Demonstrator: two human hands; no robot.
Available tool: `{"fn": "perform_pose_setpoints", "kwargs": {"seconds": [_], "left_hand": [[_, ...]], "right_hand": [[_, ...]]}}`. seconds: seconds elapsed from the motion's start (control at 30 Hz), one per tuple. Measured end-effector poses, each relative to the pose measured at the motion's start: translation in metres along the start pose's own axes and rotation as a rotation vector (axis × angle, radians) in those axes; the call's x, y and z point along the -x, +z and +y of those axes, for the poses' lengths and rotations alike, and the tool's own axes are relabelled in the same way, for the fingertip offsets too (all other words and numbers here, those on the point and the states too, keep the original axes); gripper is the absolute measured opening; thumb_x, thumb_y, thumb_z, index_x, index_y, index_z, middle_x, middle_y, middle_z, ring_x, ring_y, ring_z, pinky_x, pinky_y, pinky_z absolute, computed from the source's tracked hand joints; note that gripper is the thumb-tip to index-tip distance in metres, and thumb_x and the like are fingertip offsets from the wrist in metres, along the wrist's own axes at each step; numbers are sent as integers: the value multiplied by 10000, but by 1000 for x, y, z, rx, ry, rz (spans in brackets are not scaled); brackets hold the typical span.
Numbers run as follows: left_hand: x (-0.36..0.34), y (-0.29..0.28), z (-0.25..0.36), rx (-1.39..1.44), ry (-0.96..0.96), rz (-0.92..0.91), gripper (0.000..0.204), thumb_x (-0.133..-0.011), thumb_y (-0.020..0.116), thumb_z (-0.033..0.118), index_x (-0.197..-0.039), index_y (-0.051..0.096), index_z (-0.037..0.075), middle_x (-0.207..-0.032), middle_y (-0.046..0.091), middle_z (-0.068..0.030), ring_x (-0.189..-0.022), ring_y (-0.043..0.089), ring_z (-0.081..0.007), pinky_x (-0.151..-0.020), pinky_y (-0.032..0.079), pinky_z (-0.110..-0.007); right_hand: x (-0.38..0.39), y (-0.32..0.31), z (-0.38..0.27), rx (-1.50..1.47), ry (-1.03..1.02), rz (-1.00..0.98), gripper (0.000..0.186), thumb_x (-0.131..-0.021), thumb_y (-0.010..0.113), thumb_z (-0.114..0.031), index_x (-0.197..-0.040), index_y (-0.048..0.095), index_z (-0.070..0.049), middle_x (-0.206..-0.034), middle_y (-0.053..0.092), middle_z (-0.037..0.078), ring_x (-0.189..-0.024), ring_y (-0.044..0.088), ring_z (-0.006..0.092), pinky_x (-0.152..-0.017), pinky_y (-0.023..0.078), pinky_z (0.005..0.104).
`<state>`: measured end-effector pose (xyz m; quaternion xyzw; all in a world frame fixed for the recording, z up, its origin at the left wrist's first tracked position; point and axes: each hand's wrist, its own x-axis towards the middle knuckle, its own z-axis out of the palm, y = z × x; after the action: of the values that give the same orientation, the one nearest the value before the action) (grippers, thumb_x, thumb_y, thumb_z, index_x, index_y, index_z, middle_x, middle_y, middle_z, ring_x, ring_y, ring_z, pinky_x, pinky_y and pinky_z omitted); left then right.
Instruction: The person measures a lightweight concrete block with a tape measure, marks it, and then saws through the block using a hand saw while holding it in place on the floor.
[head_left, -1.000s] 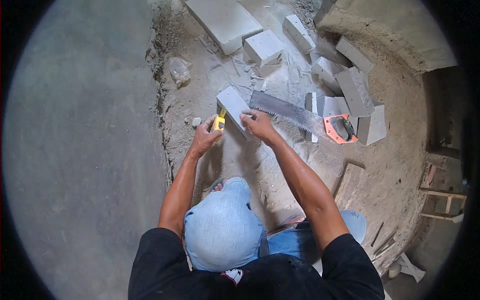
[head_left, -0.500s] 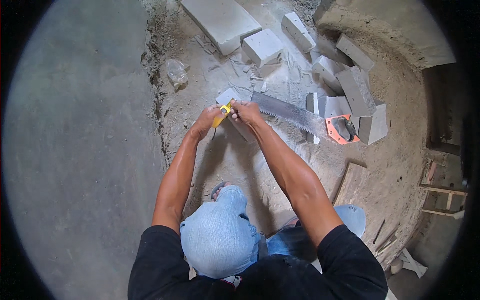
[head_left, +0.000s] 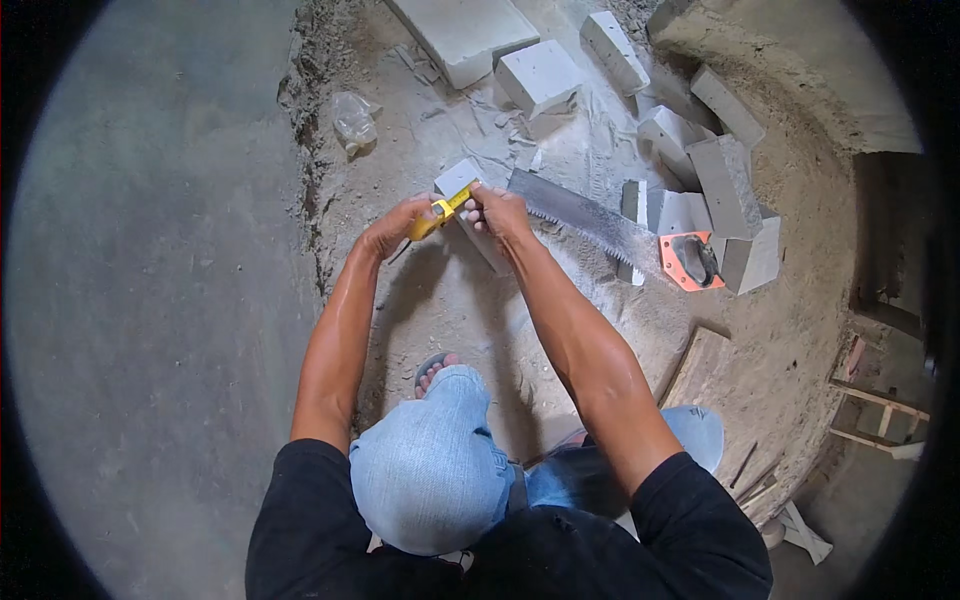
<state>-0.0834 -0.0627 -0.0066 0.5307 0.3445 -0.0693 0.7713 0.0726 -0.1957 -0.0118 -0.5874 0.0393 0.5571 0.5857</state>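
The left half of the frame is smooth grey concrete floor (head_left: 150, 300); the right half is dusty, crumb-strewn ground (head_left: 450, 300) with a curved concrete wall (head_left: 790, 80) arcing through the upper right. At the top centre lies a large pale slab (head_left: 465, 30), and to its right a scatter of cut grey blocks (head_left: 725, 180), some stacked, some on their sides. A hand saw (head_left: 590, 215) lies flat right of centre, its blade pointing toward the middle of the frame and its orange handle (head_left: 688, 262) beside the blocks. A crumpled clear plastic bottle (head_left: 352, 118) sits in the upper left of the rubble.

The person crouches at the bottom of the frame, denim knees forward, one sandalled foot just showing. Just above centre lies a narrow pale block (head_left: 470, 215), running diagonally. The left hand (head_left: 395, 228) is closed around a yellow tape measure (head_left: 430, 215) at the block's left side. The right hand (head_left: 497, 208) pinches the tape's end with its fingers against the block's upper right face, close to the saw's tip.

Judging from this, the block is being measured: no fresh cut or mark can be made out on it, and the saw lies untouched, so any marking and cutting seem yet to be done.
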Motion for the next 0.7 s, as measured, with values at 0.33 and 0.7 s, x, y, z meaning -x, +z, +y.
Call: {"fn": "perform_pose_setpoints", "kwargs": {"seconds": [0.33,0.7], "left_hand": [[-14,-19,9,-59,-161,-117,420,-882,594,313,-1234,567,85,-1032,623,-28,-875,599,-119,-773,493,-265],[-34,-16,22,-439,-213,-44,242,-835,584,243,-990,646,69,-859,642,-38,-731,604,-151,-675,496,-302]], "right_hand": [[-6,-2,3,134,-32,8,268,-895,697,-297,-823,646,-44,-709,652,23,-536,576,71,-452,452,207],[-17,4,11,333,-137,84,304,-849,707,-266,-710,699,5,-607,657,70,-485,584,121,-475,441,287]]}}
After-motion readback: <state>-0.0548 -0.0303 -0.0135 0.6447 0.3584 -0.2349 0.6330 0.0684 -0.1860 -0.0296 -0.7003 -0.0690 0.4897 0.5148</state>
